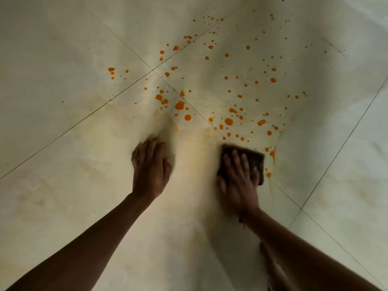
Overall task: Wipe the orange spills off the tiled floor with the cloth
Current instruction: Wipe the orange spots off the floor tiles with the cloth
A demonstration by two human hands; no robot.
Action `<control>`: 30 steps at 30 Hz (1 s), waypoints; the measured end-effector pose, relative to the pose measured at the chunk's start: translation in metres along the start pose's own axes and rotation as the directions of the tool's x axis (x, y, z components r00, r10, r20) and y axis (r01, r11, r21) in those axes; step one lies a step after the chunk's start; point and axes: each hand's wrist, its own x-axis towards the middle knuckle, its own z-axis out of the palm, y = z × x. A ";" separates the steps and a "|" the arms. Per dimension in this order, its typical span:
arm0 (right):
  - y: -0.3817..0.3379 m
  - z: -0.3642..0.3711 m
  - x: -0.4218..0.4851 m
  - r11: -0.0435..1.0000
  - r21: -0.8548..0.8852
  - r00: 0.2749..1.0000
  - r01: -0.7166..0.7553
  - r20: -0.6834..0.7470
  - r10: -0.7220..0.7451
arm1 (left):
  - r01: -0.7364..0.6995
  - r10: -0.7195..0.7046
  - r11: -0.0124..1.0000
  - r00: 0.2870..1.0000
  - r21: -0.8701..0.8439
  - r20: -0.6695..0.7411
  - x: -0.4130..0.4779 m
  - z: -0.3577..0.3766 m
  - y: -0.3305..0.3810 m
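The folded dark cloth (249, 162) is pressed flat under the right hand (239, 181), fingers spread; soft and limp, it is best held broadly. The left hand (150, 169) is laid flat, fingers straight, on the tiled floor (63, 80).

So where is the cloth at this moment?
In the head view the dark cloth lies flat on the tiled floor, right of centre, pressed under the right hand, at the near edge of the orange spills.

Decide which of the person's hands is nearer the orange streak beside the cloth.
Right. The right hand lies flat on the cloth, just left of the streak; the left hand rests flat on the floor, well beyond the cloth to the left.
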 end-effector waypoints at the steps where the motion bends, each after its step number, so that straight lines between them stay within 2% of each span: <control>1: 0.002 -0.007 0.015 0.995 0.013 0.995 -0.104 0.008 0.104 | -0.017 0.017 1.000 1.000 -0.012 -0.010 0.001 0.002 0.002; 2: -0.001 -0.006 0.014 0.992 0.005 0.992 -0.123 -0.003 0.123 | -0.050 0.050 0.998 0.999 -0.029 -0.012 0.002 0.004 0.007; 3: -0.002 -0.001 -0.001 0.997 -0.012 0.997 -0.077 -0.014 0.077 | -0.088 0.087 0.995 0.996 -0.053 -0.012 0.003 0.006 0.015; 5: -0.014 0.017 -0.062 0.989 -0.032 0.988 0.143 0.069 -0.141 | -0.128 0.128 0.990 0.992 -0.057 0.004 0.005 0.008 0.025; 6: -0.010 0.016 -0.087 0.974 -0.047 0.971 0.223 0.104 -0.218 | -0.132 0.133 0.990 0.991 -0.049 0.014 0.005 0.008 0.028; 7: 0.000 0.015 -0.090 0.969 -0.048 0.964 0.244 0.118 -0.237 | -0.132 0.133 0.991 0.991 -0.034 0.020 0.006 0.009 0.029; 8: 0.012 0.012 -0.078 0.977 -0.040 0.974 0.209 0.098 -0.204 | -0.130 0.131 0.991 0.991 -0.022 0.022 0.006 0.010 0.029; 10: 0.028 -0.006 -0.024 0.999 0.012 0.998 -0.052 0.019 0.052 | -0.133 0.133 0.991 0.991 -0.008 0.019 0.006 0.013 0.028; 11: 0.034 -0.016 0.002 0.981 0.037 0.981 -0.192 0.015 0.192 | -0.133 0.133 0.991 0.991 -0.001 0.016 0.005 0.014 0.028; 12: 0.037 -0.022 0.018 0.963 0.048 0.964 -0.267 0.011 0.266 | -0.133 0.132 0.991 0.991 0.004 0.014 0.004 0.014 0.027; 14: 0.032 -0.015 0.007 0.968 0.035 0.968 -0.249 -0.018 0.250 | -0.126 0.126 0.992 0.992 -0.007 0.011 0.005 0.013 0.029; 16: 0.018 0.001 -0.047 0.996 0.024 0.996 -0.085 0.035 0.085 | -0.125 0.125 0.992 0.992 -0.034 0.020 0.005 0.008 0.034; 18: 0.026 0.005 -0.077 1.000 0.015 0.998 -0.002 0.064 0.001 | -0.210 0.213 0.976 0.976 -0.057 0.052 0.006 0.006 0.049; 20: 0.049 -0.004 -0.043 0.996 0.006 0.996 -0.087 0.004 0.087 | -0.324 0.329 0.943 0.940 -0.071 0.091 0.005 0.012 0.068; 22: 0.065 -0.022 0.005 0.964 0.021 0.964 -0.265 -0.013 0.265 | -0.349 0.356 0.934 0.926 -0.071 0.128 0.003 0.019 0.080; 23: 0.070 -0.025 0.015 0.954 0.028 0.954 -0.297 -0.017 0.298 | -0.344 0.350 0.937 0.926 -0.068 0.140 0.002 0.023 0.083; 25: 0.063 -0.017 -0.002 0.974 0.025 0.973 -0.226 -0.044 0.227 | -0.346 0.351 0.936 0.923 -0.059 0.156 0.001 0.025 0.083; 28: 0.058 -0.002 -0.064 0.999 -0.018 0.998 0.032 0.046 -0.032 | -0.342 0.352 0.936 0.923 -0.086 0.157 0.002 0.022 0.081; 30: 0.076 -0.009 -0.036 0.996 -0.051 0.996 0.072 0.051 -0.070 | -0.344 0.357 0.933 0.924 -0.106 0.141 0.003 0.024 0.081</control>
